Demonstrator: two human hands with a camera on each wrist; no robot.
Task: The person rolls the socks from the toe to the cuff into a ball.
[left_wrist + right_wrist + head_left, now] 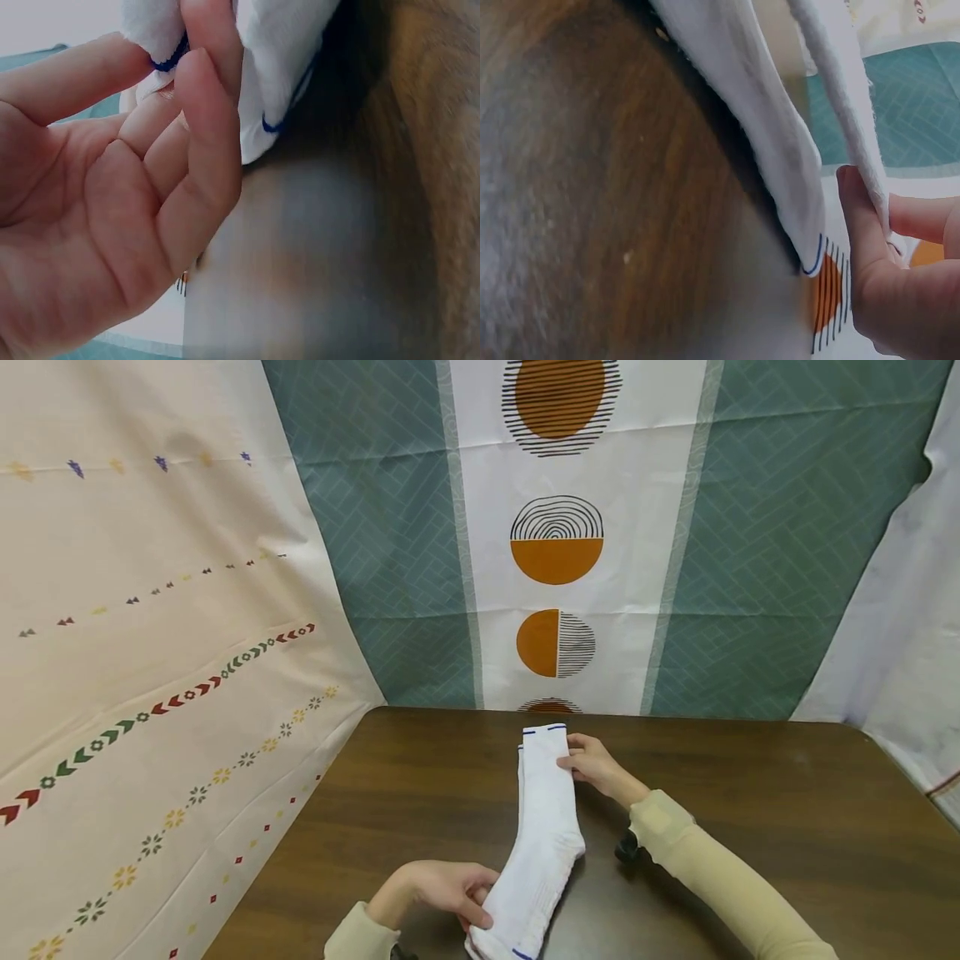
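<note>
Two white socks [542, 827] with blue marks at cuff and toe lie one over the other, stretched lengthwise above the brown table. At the toe end, my left hand [455, 891] pinches the upper sock; in the left wrist view, fingers of the left hand [112, 202] reach between the two layers. My right hand [596, 767] pinches the upper sock's edge near the cuff. The right wrist view shows the upper sock [847, 90] between thumb and finger of the right hand [911, 277], with a gap down to the lower sock [761, 127].
The dark brown wooden table [750, 827] extends to both sides of the socks. Behind it hangs a green and white cloth [570, 527] with orange circles. A cream patterned cloth [172, 652] hangs along the left, and a pale cloth [907, 652] along the right.
</note>
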